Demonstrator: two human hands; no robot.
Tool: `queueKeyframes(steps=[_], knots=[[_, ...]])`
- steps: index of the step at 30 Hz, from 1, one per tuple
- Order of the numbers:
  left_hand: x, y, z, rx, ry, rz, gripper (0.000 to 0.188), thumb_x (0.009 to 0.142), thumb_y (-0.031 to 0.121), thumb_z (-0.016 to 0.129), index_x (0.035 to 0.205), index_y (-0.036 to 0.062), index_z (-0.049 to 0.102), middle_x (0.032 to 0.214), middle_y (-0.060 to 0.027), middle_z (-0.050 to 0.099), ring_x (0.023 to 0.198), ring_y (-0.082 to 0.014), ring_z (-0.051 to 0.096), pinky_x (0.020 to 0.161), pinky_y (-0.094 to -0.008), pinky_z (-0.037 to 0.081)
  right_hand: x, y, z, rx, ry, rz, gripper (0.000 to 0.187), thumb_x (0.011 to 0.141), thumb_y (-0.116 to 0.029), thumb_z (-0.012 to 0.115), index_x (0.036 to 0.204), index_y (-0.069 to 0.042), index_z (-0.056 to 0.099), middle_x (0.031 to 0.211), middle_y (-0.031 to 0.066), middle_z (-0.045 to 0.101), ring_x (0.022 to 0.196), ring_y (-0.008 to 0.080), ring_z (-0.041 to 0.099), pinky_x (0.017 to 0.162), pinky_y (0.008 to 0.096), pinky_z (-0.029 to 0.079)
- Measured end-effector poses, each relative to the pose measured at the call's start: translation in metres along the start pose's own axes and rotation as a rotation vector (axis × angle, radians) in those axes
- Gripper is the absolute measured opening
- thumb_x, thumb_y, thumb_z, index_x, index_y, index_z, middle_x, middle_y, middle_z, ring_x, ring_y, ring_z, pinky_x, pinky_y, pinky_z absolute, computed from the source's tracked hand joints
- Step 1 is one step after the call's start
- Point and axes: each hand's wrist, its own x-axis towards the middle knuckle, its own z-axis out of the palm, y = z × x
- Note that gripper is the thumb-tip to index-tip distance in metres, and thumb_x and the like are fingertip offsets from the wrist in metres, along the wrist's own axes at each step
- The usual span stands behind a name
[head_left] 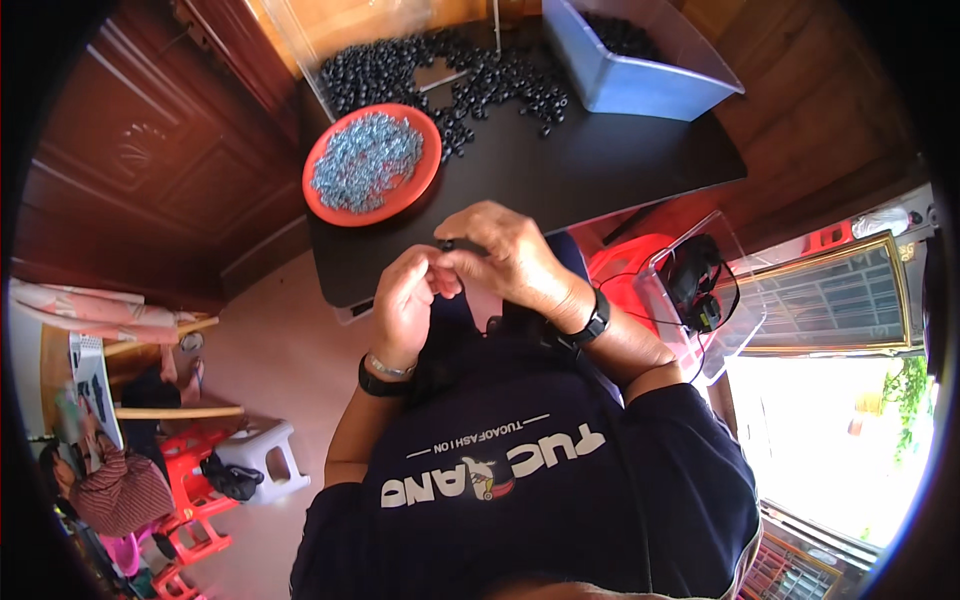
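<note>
Just in front of the black table's near edge, my two hands meet. My right hand (512, 255) pinches a small black part (447, 244) between thumb and fingertips. Right below it, the curled fingers of my left hand (403, 300) are closed, their tips pressed together; what they hold, if anything, is too small to make out. Beyond my left hand stands a red plate (432, 168) heaped with small silvery screw-like pieces (366, 160). Many loose black parts (490, 85), small and rounded, are spread behind the plate.
A blue-grey bin (650, 95) with more black parts stands at the far right of the black table (590, 165). Right of me, a clear plastic box (715, 290) with black corded gear rests by a red stool (625, 270). Another person (120, 490) sits at the left near plastic stools (265, 455).
</note>
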Motion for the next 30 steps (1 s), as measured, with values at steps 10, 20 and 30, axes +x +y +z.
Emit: queueKeyframes(steps=[10, 20, 30], knots=[[0.015, 0.018, -0.017, 0.172, 0.114, 0.058, 0.029, 0.096, 0.025, 0.038, 0.090, 0.0016, 0.054, 0.077, -0.0056, 0.053, 0.067, -0.0157, 0.054, 0.062, -0.0273, 0.040, 0.113, 0.043, -0.170, -0.887, 0.546, -0.125, 0.025, 0.078, -0.009, 0.067, 0.102, -0.005, 0.066, 0.101, 0.0139, 0.065, 0.094, 0.0301, 0.062, 0.082, 0.0359, 0.049], [0.019, 0.015, -0.030, 0.073, 0.084, 0.016, 0.029, 0.097, 0.025, 0.039, 0.091, 0.0014, 0.054, 0.079, -0.0063, 0.054, 0.069, -0.0171, 0.054, 0.063, -0.0283, 0.041, 0.082, 0.136, -0.120, -0.661, -0.009, 0.177, 0.014, 0.081, -0.015, 0.064, 0.092, -0.009, 0.071, 0.091, 0.0094, 0.067, 0.081, 0.0254, 0.065, 0.073, 0.0339, 0.052], [0.016, 0.012, -0.034, 0.067, 0.049, 0.041, 0.028, 0.097, 0.025, 0.042, 0.093, 0.0008, 0.057, 0.080, -0.0067, 0.058, 0.070, -0.0155, 0.057, 0.066, -0.0272, 0.045, 0.101, 0.158, -0.100, -0.985, -0.415, 0.351, 0.016, 0.081, -0.019, 0.058, 0.091, -0.013, 0.068, 0.092, 0.0110, 0.066, 0.090, 0.0320, 0.061, 0.082, 0.0435, 0.049]])
